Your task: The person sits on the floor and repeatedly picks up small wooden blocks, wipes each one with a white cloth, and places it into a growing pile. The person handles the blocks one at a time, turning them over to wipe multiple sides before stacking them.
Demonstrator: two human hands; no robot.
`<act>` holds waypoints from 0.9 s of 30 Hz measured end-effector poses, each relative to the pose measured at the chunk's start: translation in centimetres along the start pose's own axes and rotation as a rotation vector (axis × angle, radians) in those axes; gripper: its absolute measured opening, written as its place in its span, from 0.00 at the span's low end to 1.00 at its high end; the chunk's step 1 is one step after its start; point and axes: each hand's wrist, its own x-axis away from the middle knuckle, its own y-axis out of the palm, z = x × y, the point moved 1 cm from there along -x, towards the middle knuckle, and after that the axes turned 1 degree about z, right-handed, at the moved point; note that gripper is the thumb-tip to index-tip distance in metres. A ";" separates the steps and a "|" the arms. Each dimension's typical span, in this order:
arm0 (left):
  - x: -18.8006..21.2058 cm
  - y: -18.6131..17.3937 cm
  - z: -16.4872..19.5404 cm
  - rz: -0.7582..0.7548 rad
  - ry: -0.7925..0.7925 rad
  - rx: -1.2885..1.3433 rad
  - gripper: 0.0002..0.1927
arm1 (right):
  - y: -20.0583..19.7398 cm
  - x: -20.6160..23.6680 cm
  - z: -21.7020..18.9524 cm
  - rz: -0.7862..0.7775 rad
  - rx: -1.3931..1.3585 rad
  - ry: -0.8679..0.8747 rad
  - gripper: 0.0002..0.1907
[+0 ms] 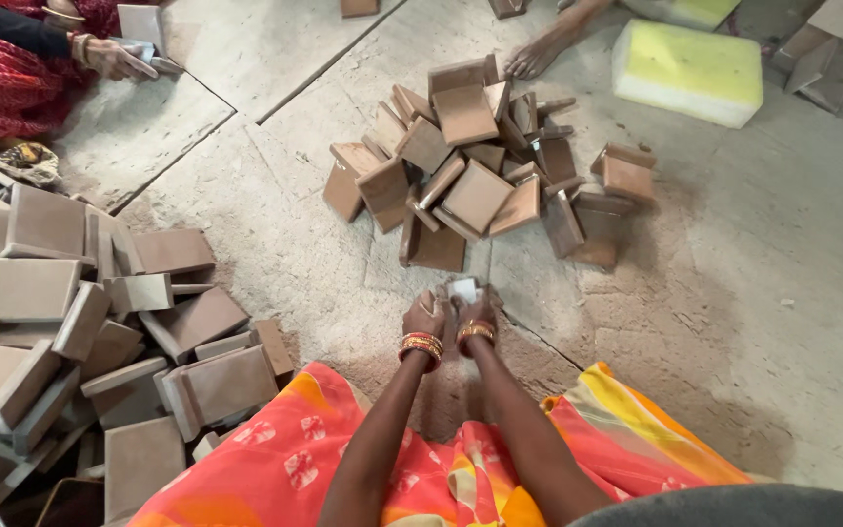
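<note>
My left hand (425,316) and my right hand (478,311) are together on the dusty floor just in front of me, both wearing orange and gold bangles. Between them they hold a small pale grey piece (462,289); its exact shape is hard to tell. A heap of brown L-shaped clay pieces (480,166) lies about an arm's length ahead of my hands. A second, greyer pile of similar flat and angled pieces (90,322) is stacked at my left side.
A yellow-topped foam block (687,70) lies at the far right. Another person's bare foot (539,56) rests beyond the brown heap. At the top left another person's hand (114,57) holds a grey piece. My orange patterned cloth (285,459) covers my legs.
</note>
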 end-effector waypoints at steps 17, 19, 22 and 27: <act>-0.1 0.0 -0.4 -0.002 -0.082 0.086 0.17 | -0.9 0.1 0.0 0.039 -0.025 -0.062 0.29; 0.0 -0.2 -1.2 -0.016 -0.060 0.148 0.16 | -1.3 -0.4 -0.7 0.056 -0.037 -0.088 0.28; 0.0 -0.5 -2.2 -0.006 -0.037 0.186 0.13 | -1.5 0.4 1.8 0.045 -0.076 -0.100 0.27; -0.6 -0.7 -2.1 -0.001 -0.022 0.130 0.13 | -2.2 5.1 7.0 0.061 -0.118 -0.145 0.25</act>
